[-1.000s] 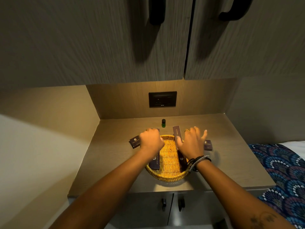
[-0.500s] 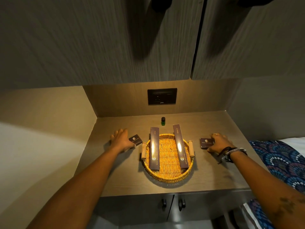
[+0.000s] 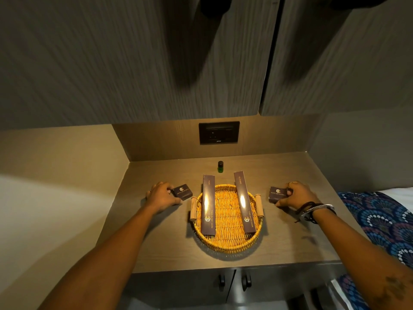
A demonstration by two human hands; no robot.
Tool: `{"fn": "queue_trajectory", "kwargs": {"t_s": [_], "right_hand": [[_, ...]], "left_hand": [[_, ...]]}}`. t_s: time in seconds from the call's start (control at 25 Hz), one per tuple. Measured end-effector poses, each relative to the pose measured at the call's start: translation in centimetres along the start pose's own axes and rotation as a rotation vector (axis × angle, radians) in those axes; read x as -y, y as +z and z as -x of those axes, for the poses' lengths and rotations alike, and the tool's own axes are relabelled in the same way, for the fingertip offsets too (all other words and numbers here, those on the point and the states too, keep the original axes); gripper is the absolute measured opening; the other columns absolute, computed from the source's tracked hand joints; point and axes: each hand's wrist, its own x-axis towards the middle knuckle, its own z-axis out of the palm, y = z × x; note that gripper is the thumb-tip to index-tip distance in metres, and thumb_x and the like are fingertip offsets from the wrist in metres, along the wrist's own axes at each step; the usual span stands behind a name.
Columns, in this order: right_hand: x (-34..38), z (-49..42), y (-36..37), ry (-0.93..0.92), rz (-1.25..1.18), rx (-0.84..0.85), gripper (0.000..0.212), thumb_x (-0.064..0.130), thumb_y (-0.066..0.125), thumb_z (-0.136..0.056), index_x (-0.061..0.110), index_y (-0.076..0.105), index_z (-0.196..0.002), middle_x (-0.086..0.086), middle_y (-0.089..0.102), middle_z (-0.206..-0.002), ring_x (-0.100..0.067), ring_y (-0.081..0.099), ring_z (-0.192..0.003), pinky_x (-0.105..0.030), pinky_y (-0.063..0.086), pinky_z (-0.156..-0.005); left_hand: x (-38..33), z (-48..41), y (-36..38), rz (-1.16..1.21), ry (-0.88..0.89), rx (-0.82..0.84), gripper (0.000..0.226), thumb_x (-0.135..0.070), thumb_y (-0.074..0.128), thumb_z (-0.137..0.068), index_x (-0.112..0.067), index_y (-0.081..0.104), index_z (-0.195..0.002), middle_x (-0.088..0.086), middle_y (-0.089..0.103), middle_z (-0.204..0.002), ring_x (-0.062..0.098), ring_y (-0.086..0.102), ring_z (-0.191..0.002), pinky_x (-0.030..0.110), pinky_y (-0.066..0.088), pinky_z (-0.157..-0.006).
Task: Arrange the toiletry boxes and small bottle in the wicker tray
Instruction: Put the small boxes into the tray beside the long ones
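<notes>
Right now the left hand rests on the counter with its fingers curled round the far and left edges of a small dark box, which lies flat just left of the wicker tray. Over on the other side, the right hand has its thumb and fingers closed on the right end of a second small box, which sits on the counter just right of the tray. Both boxes are outside the tray and not touching it. Between the two hands sits the round tray, with a wooden handle on each side. Two long dark boxes lie in it, side by side with a gap of bare wicker between them: the left long box and the right long box. Their far ends stick out over the back rim. Behind the tray, standing up on the counter between those two far ends, is a little green bottle with a dark cap, well away from both hands. On the back wall above it is a black socket plate. Big cupboard doors hang overhead. Bands circle the right wrist. A patterned blue bedcover shows at the far right.
</notes>
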Motion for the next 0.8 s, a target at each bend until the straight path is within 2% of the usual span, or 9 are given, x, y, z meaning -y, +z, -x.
{"fn": "queue_trajectory", "kwargs": {"t_s": [0.08,0.12,0.2,0.32,0.4,0.48,0.56,0.64,0.8], "right_hand": [[1.2,0.4,-0.4,-0.002,-0.182,-0.064,0.046,0.033,0.087,-0.066,0.02,0.059,-0.1,-0.007,0.058,-0.108,-0.018,0.055,-0.089,-0.033,0.048,-0.075],[2.1,0.6,-0.7,-0.014,-0.26,-0.1,0.047,0.034,0.086,-0.067,0.019,0.059,-0.103,-0.006,0.056,-0.109,-0.018,0.055,-0.093,-0.032,0.047,-0.076],[4.3,1.2,-1.2,-0.114,-0.256,-0.151,0.055,0.04,0.085,-0.069,0.018,0.061,-0.114,-0.003,0.049,-0.113,-0.021,0.049,-0.109,-0.035,0.044,-0.087],[8.7,3.3,-1.1,-0.345,-0.087,-0.107,0.063,0.054,0.082,-0.066,0.028,0.062,-0.12,0.003,0.043,-0.118,-0.019,0.034,-0.121,-0.038,0.031,-0.094],[11.2,4.7,0.3,-0.472,0.131,-0.042,0.069,0.065,0.076,-0.063,0.032,0.062,-0.122,0.002,0.041,-0.134,-0.02,0.025,-0.13,-0.045,0.024,-0.105],[12.5,5.7,2.6,-0.54,0.346,0.003,0.071,0.069,0.073,-0.063,0.031,0.064,-0.122,-0.001,0.032,-0.151,-0.023,0.015,-0.141,-0.056,0.008,-0.115],[12.6,6.3,4.5,-0.542,0.508,0.029,0.069,0.069,0.072,-0.064,0.029,0.067,-0.12,-0.004,0.026,-0.157,-0.029,0.01,-0.146,-0.063,-0.002,-0.114],[12.3,6.6,5.9,-0.505,0.615,0.053,0.068,0.068,0.073,-0.064,0.029,0.068,-0.119,-0.005,0.022,-0.159,-0.033,0.007,-0.147,-0.067,-0.005,-0.114],[12.5,7.0,7.0,-0.488,0.704,0.042,0.069,0.067,0.074,-0.063,0.028,0.068,-0.119,-0.006,0.016,-0.162,-0.036,0.001,-0.148,-0.067,-0.01,-0.111]], "left_hand": [[-0.6,0.1,-0.5,0.175,-0.011,-0.039,0.041,-0.032,0.086,-0.069,-0.024,0.064,-0.103,0.003,0.055,-0.111,0.027,0.052,-0.108,0.05,0.045,-0.097],[-1.1,0.0,-0.9,0.252,-0.006,-0.052,0.041,-0.029,0.086,-0.07,-0.024,0.063,-0.104,0.003,0.054,-0.112,0.027,0.053,-0.109,0.052,0.046,-0.097],[-2.6,0.0,-1.7,0.356,0.031,-0.069,0.042,-0.027,0.085,-0.072,-0.025,0.062,-0.108,0.003,0.053,-0.114,0.025,0.052,-0.111,0.051,0.048,-0.097],[-5.7,0.1,-2.3,0.426,0.135,-0.07,0.043,-0.027,0.086,-0.072,-0.027,0.062,-0.108,0.003,0.052,-0.117,0.023,0.049,-0.114,0.048,0.047,-0.098],[-7.5,0.5,-2.1,0.409,0.191,-0.048,0.045,-0.03,0.087,-0.071,-0.027,0.064,-0.109,0.001,0.05,-0.121,0.023,0.044,-0.12,0.045,0.043,-0.1],[-8.6,0.9,-1.5,0.356,0.237,-0.04,0.046,-0.034,0.087,-0.07,-0.029,0.064,-0.108,-0.001,0.049,-0.126,0.022,0.039,-0.124,0.045,0.039,-0.102],[-9.2,1.3,-1.0,0.29,0.278,-0.031,0.045,-0.038,0.086,-0.07,-0.033,0.062,-0.108,-0.002,0.05,-0.129,0.021,0.036,-0.125,0.043,0.035,-0.101],[-9.6,1.5,-0.4,0.227,0.301,-0.021,0.046,-0.04,0.085,-0.071,-0.033,0.063,-0.11,-0.003,0.05,-0.129,0.019,0.035,-0.124,0.038,0.03,-0.095],[-10.0,1.6,0.8,0.163,0.318,-0.009,0.052,-0.044,0.086,-0.067,-0.032,0.064,-0.113,-0.005,0.048,-0.127,0.018,0.033,-0.122,0.034,0.023,-0.089]]}}
